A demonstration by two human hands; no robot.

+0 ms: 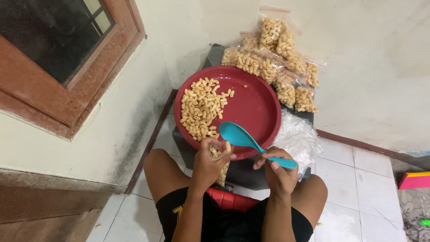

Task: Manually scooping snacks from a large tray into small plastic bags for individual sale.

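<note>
- Head view, looking down past bare knees: the left hand (209,163) holds a small clear bag (220,162) at the near rim of the red tray (256,107), fingers curled around the bag's mouth and pinching it open; the bag already has some macaroni in it and hangs down below the hand.
- Right hand (277,172) pinches the handle end of a teal spoon (244,138) between thumb and bent fingers, the bowl resting over the tray's near edge, just beside the bag's mouth.
- Loose macaroni (201,107) lies heaped on the tray's left half; the right half is nearly bare.
- Judged from its look, the bag is thin, soft and slippery (it would sag shut if let go), so the rim is the sensible place to hold; the dry pasta is light, hard and apt to roll off the shallow spoon.
- Both forearms come up from the lap, wrists close together, elbows tucked in.
- Filled bags (282,62) are piled behind the tray against the wall, and a heap of empty bags (298,136) lies to its right.
</note>
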